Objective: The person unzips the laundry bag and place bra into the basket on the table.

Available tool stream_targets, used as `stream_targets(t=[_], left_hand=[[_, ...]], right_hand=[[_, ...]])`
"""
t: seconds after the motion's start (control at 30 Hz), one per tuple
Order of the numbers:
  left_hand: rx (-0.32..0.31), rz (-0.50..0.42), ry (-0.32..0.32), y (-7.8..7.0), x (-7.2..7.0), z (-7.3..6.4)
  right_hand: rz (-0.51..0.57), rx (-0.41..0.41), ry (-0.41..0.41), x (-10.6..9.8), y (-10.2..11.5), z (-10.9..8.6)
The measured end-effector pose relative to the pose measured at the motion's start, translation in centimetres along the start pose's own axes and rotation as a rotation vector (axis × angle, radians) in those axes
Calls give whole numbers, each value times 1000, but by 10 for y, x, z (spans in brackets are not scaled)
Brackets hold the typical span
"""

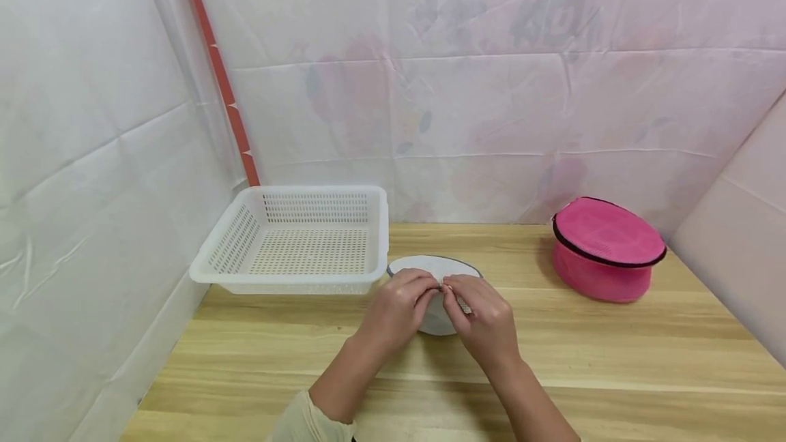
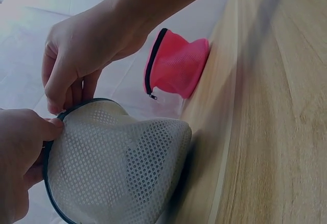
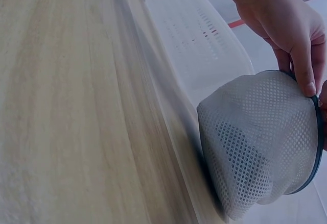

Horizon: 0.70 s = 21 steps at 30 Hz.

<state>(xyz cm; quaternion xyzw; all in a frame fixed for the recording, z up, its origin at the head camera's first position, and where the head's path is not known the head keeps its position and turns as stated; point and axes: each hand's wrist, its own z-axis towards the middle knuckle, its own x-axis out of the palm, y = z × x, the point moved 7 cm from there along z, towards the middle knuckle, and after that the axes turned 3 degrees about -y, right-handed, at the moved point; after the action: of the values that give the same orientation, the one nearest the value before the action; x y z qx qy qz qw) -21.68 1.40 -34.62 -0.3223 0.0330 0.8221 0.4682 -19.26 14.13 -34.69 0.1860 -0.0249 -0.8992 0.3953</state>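
Pale sleeve (image 1: 310,421) at bottom edge, nearest the lens, on the left forearm; the right forearm shows bare beside it. Both forearms converge on one spot over the wood-grain table (image 1: 602,374).

Left hand (image 1: 393,312) and right hand (image 1: 485,312): thumb and fingertips narrowed to a pinch, each gripping the dark edging (image 2: 46,170) of a white mesh bag (image 2: 97,157). Fingertips of the two hands nearly meet at the near side of that rim. Whether either one has a zipper pull: cannot tell, too small.

Key relation: bag body hangs directly below the pinch, its base at the tabletop; the rim runs longest left to right in the head view, with its far side beyond the fingers. Neither hand is clearly nearer.

Farther out, left: white perforated basket (image 1: 288,281), near the bag. Right, well apart: pink mesh bag (image 1: 602,278) with black zipper edge, lid side tilted.

Behind: whitish sheet (image 1: 479,114); red strip (image 1: 224,80) at its left.
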Motion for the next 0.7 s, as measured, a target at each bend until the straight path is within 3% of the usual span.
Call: stream_targets(t=[0.7], left_hand=[[-73,19,-24,14,-8,1]], right_hand=[[-34,37,-24,-9,-9,4]])
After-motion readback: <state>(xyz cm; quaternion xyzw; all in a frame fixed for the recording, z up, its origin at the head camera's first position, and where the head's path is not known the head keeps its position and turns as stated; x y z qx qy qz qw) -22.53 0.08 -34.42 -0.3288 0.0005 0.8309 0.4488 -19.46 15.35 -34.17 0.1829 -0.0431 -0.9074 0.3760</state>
